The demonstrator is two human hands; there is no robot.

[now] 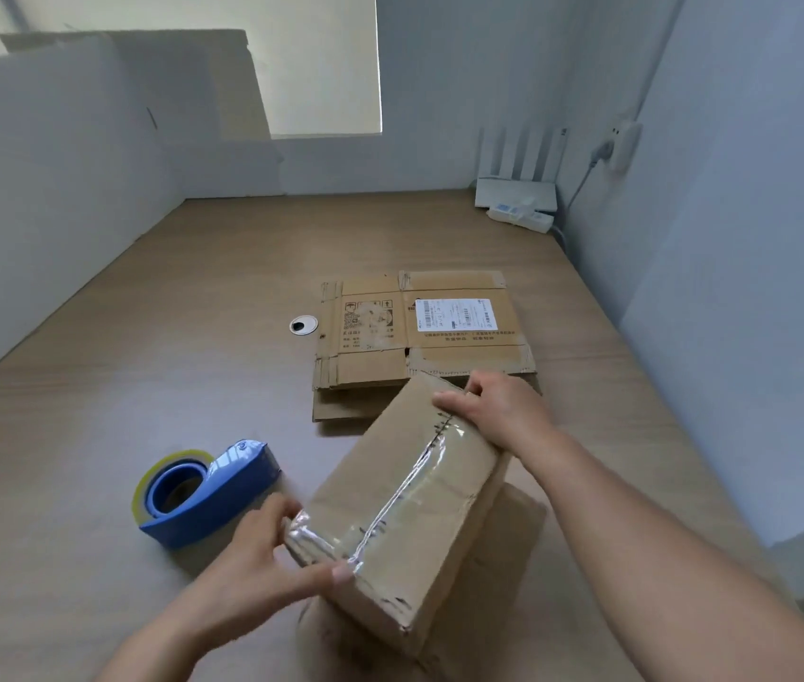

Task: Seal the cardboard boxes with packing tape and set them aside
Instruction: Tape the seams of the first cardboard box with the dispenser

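On the left of the wooden desk the blue tape dispenser lies on its side, its roll of packing tape facing up; it is put down within easy reach, so both hands are free for the box. Just right of it, the left hand is closed on the near left corner of the cardboard box, thumb pressing down on the end of the clear tape strip, I'd guess to smooth it onto the cardboard. The box is tilted, its taped seam running from that thumb away to the far right, and it rests on more cardboard beneath it. At its far end the right hand grips the top edge, fingers curled over it, steadying or lifting the box. So the box sits between the two hands, held at opposite ends. Beyond it, touching or nearly so, a stack of flattened boxes waits, topmost bearing a white shipping label
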